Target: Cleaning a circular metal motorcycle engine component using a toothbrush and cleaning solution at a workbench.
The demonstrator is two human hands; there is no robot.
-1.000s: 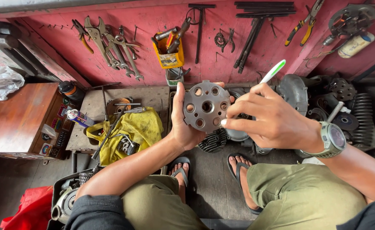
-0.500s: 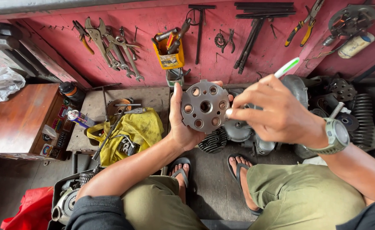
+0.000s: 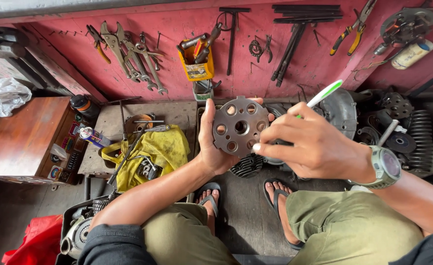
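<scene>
A red wall panel (image 3: pixel 177 29) hung with pliers, spanners and T-handle wrenches backs the scene, and below it a low work surface (image 3: pixel 172 114) carries a yellow rag (image 3: pixel 160 149) and a spray can (image 3: pixel 92 137). To the right lie engine parts (image 3: pixel 403 127), a finned cylinder among them. The person sits with sandalled feet on the floor.

The left hand (image 3: pixel 214 147) holds a round metal clutch hub (image 3: pixel 240 127), drilled with holes, upright in front of the chest; its grip is closed round the disc's left edge and back. The right hand (image 3: pixel 314 147), wearing a wristwatch (image 3: pixel 388 167), pinches a green-and-white toothbrush (image 3: pixel 324 93), with the fingers closed on the handle and the head hidden at the disc's lower right face.

This looks like the brushing-clean step. The next move likely calls for turning the disc to present uncleaned holes while keeping it steady.
</scene>
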